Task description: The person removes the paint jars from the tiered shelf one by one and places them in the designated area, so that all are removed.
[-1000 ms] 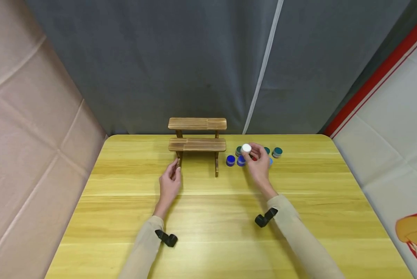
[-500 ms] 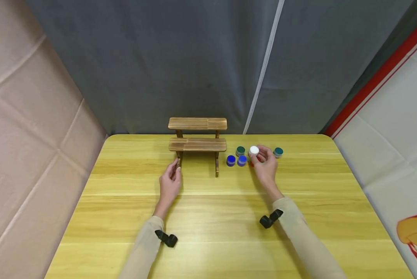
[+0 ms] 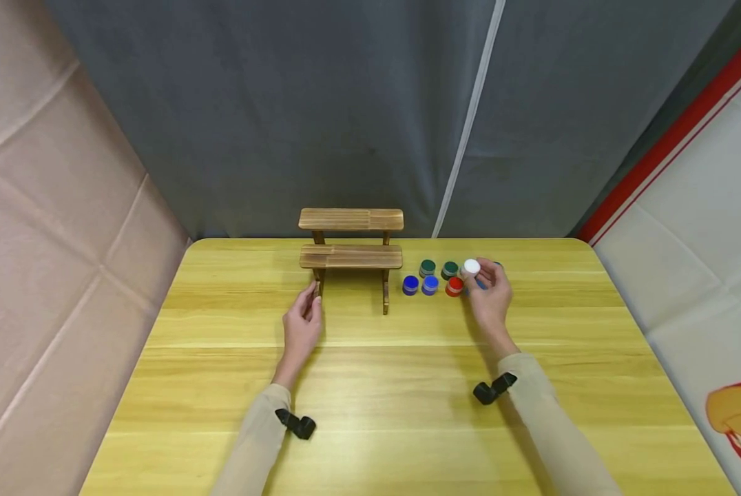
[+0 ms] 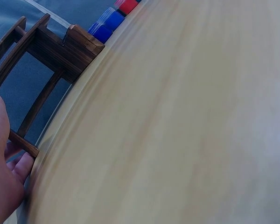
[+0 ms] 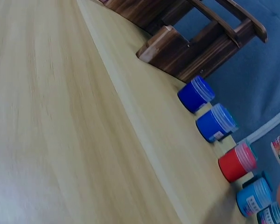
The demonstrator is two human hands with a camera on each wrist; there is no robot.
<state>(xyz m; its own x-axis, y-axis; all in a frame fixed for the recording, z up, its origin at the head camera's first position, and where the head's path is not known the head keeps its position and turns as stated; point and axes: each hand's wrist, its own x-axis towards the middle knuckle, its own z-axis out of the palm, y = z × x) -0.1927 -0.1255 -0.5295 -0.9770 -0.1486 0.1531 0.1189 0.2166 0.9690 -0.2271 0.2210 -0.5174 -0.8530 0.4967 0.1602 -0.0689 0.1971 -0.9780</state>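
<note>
A two-tier wooden stand (image 3: 350, 257) stands near the table's back edge. My left hand (image 3: 302, 329) pinches the foot of its left leg. In the left wrist view, fingertips touch the end of that leg (image 4: 25, 143). My right hand (image 3: 493, 300) holds a small white-lidded paint jar (image 3: 472, 267) between thumb and fingers, above the other jars. Below it in two rows are dark green jars (image 3: 450, 269), blue jars (image 3: 410, 285) and a red jar (image 3: 454, 286). A light blue jar (image 5: 254, 198) is partly hidden by my right hand in the head view.
The wooden table (image 3: 370, 386) runs back to a grey curtain (image 3: 284, 124). A pinkish fabric wall (image 3: 67, 262) rises on the left, and a white panel with a red band (image 3: 674, 145) on the right. The jars stand just right of the stand.
My right hand has moved to the right with the white-lidded paint jar, uncovering the red jar and a dark green one. The left hand stays at the stand's leg.
</note>
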